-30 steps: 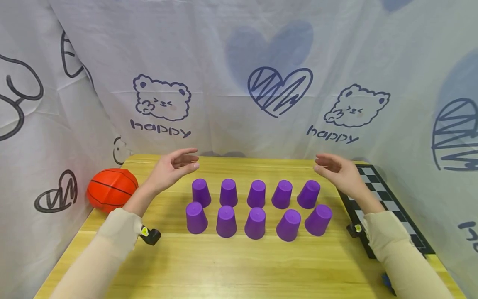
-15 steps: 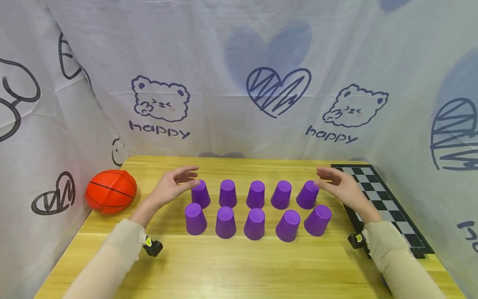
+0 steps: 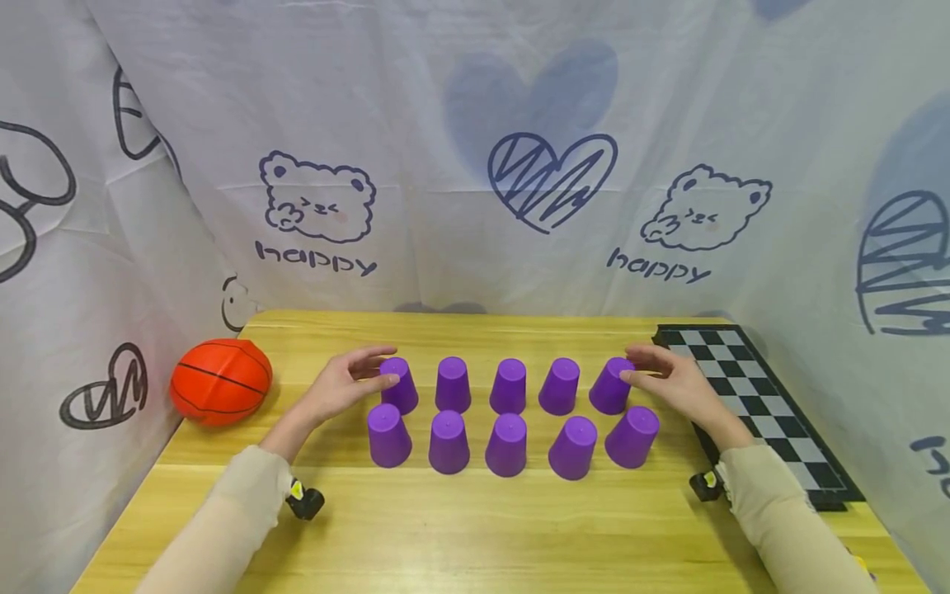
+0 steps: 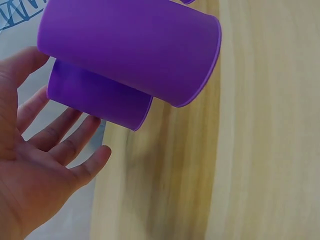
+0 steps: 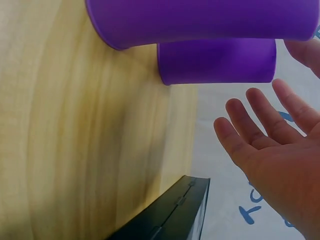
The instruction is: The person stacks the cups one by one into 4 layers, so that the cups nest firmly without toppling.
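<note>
Purple cups stand upside down on the wooden table in two rows. My left hand (image 3: 343,384) is at the leftmost back cup (image 3: 402,389), thumb on its near side and fingers towards its far side. In the left wrist view those fingers are spread and slightly bent beside this back cup (image 4: 100,97), partly hidden by a front cup (image 4: 132,45). Over on the right, my right hand (image 3: 677,381) reaches the rightmost back cup (image 3: 611,389) in the same way. Its fingers look relaxed and spread in the right wrist view, near that cup (image 5: 217,61); contact is hard to tell.
An orange-red ball (image 3: 221,382) with black lines lies at the table's left edge. A black-and-white checkered board (image 3: 764,408) lies along the right side, close to my right forearm. A printed white curtain (image 3: 438,165) hangs behind the table (image 3: 445,536).
Both hands have come down from above the far part of the table to the two end cups of the back row. The cups have stayed in place.
</note>
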